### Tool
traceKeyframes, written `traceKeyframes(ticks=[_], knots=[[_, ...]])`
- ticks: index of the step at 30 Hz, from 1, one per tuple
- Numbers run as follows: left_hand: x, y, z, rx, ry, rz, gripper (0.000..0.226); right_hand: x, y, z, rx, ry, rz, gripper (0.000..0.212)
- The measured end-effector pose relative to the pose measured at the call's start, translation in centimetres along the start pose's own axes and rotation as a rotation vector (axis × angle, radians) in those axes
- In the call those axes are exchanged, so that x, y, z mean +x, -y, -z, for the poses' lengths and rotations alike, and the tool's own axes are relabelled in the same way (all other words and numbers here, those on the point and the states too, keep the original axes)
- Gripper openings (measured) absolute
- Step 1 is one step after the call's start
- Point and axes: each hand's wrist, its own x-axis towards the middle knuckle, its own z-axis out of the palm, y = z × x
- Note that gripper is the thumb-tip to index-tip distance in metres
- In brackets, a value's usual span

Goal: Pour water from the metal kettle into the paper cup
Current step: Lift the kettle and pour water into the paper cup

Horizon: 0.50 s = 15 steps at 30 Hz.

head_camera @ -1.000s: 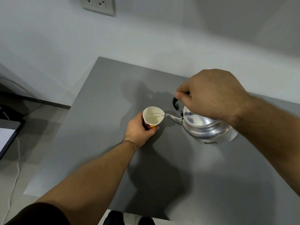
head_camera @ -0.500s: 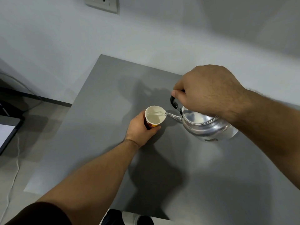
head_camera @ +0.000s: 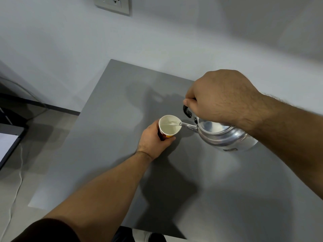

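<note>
- Grey table (head_camera: 227, 198) against a pale wall; socket (head_camera: 112, 5) well above the hands.
- Left hand (head_camera: 153, 138) wraps the paper cup (head_camera: 168, 127), which stands on the table.
- Right hand (head_camera: 222, 96) is fisted on the handle of the metal kettle (head_camera: 227, 137), tilted, spout over the rim just right of the left hand, water running.
- Risk: cup looks nearly full; tipping further would likely overflow onto the fingers.
- Nothing blocks the pour; a cable (head_camera: 15, 194) lies far left, on the floor.

A grey table (head_camera: 108, 130) stands against a pale wall (head_camera: 52, 41) with a socket plate (head_camera: 112, 5) high up, while on the left a white cable (head_camera: 16, 193) trails over the light floor (head_camera: 35, 154) beside a dark desk edge (head_camera: 10, 117)
</note>
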Motion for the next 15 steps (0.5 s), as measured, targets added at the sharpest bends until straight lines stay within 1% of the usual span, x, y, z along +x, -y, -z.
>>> traceKeyframes(ticks=[15], knots=[[-0.08, -0.16, 0.05, -0.005, 0.003, -0.006, 0.064, 0.24, 0.00, -0.63, -0.059, -0.022, -0.025, 0.041]])
